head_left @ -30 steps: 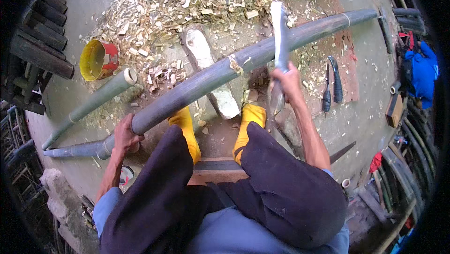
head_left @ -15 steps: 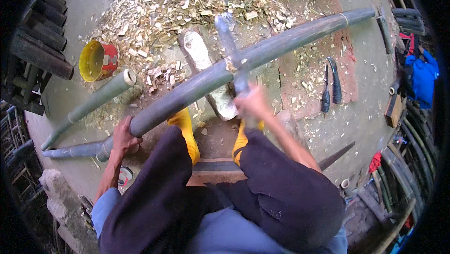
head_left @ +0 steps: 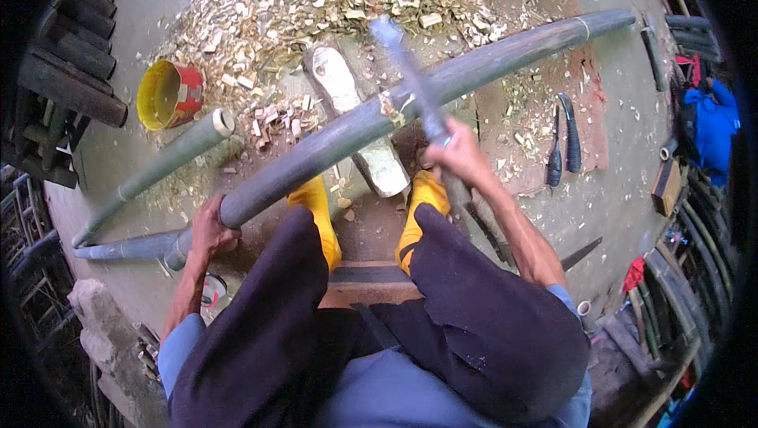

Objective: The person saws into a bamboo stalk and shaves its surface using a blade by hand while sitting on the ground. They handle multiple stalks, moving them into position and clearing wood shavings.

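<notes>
A long, slightly curved bamboo pole (head_left: pixel 316 155) slants across in front of me, over a pale, hewn wooden block (head_left: pixel 382 171). My left hand (head_left: pixel 213 227) is closed round its lower left end. My right hand (head_left: pixel 459 153) grips the handle of a long-bladed chopping knife (head_left: pixel 418 84), which looks smeared by motion. The blade crosses above the middle of the pole, beside a pale, splintered cut (head_left: pixel 392 108). Whether the blade touches the bamboo I cannot tell. My feet in yellow footwear are set near the block, one on each side.
Wood chips (head_left: pixel 276 13) lie heaped beyond the pole. At left stand a red and yellow bucket (head_left: pixel 186 95) and a green bamboo length (head_left: pixel 166 161). Two black-handled tools (head_left: pixel 562 148) lie at right, with a saw blade (head_left: pixel 583 252) nearer me. Dark bamboo (head_left: pixel 71 84) is stacked far left.
My right hand and the knife have shifted to the right, and the blade now slants more. My left hand keeps its hold on the pole's end.
</notes>
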Available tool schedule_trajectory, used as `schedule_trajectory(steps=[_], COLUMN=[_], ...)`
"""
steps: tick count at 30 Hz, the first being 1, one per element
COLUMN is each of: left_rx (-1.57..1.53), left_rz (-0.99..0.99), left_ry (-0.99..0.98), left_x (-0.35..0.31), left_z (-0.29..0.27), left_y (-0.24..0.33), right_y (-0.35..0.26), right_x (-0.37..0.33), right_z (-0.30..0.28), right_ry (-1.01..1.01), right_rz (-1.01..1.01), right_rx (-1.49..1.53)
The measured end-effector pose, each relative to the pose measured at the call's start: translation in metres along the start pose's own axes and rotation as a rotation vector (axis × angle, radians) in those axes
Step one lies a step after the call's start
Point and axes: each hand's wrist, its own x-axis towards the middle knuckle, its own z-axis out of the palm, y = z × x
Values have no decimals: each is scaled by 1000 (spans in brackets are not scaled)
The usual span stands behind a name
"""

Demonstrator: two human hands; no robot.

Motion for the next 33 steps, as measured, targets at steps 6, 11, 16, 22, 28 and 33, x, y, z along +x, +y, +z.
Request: schedule_trajectory(steps=[6,11,16,22,28,33], left_rx=[8,-1,-33,-29,9,-42], left_rz=[-36,-58,-13,-12,-35,-4], left_ry=[-32,-31,-10,1,-10,-33], left_x=[-3,-4,-4,-5,4,-3], left_z=[-3,1,-3,4,2,1], left_y=[4,4,-1,-9,-5,-14], right_y=[17,-8,-3,-1,-11,-17], right_x=[-9,0,-13,-19,-6,-35], right_z=[46,9,31,53,9,44], right_ry=[-86,284,-54,-76,97,-301], right_rz=[16,171,-27,-157,181,-5], right_rx=[77,514,51,101,335,-98])
